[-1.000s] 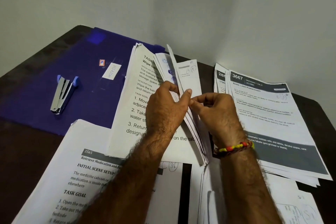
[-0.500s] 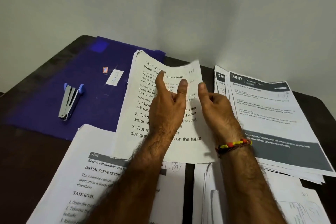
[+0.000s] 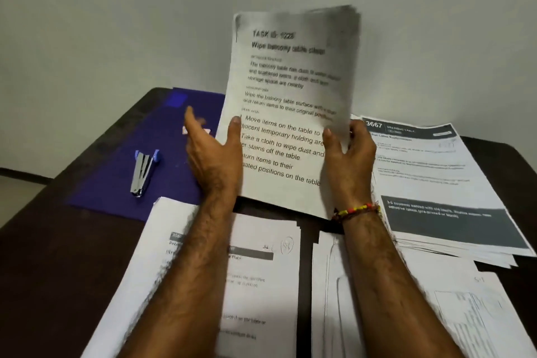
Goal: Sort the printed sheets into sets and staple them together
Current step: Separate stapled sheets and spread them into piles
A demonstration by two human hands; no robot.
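Note:
A set of printed sheets headed "Wipe balcony table clean" (image 3: 290, 96) stands nearly upright above the table, lifted off its far middle. My left hand (image 3: 213, 151) holds its lower left edge, thumb on the front and index finger stretched out to the left. My right hand (image 3: 350, 151) grips the lower right edge, thumb in front and fingers behind. A silver and blue stapler (image 3: 143, 171) lies on the purple folder (image 3: 116, 183) to the left, apart from both hands.
The dark table (image 3: 43, 256) carries other stacks: a "3667" pile (image 3: 436, 183) at right, a white set (image 3: 261, 270) near the front under my left forearm, and marked sheets (image 3: 436, 314) at front right. A small box of staples (image 3: 186, 129) lies behind my left hand.
The set lay flat on the table with both hands pressing on it; now both hands have lifted it upright, holding its lower edges. The view has tilted too.

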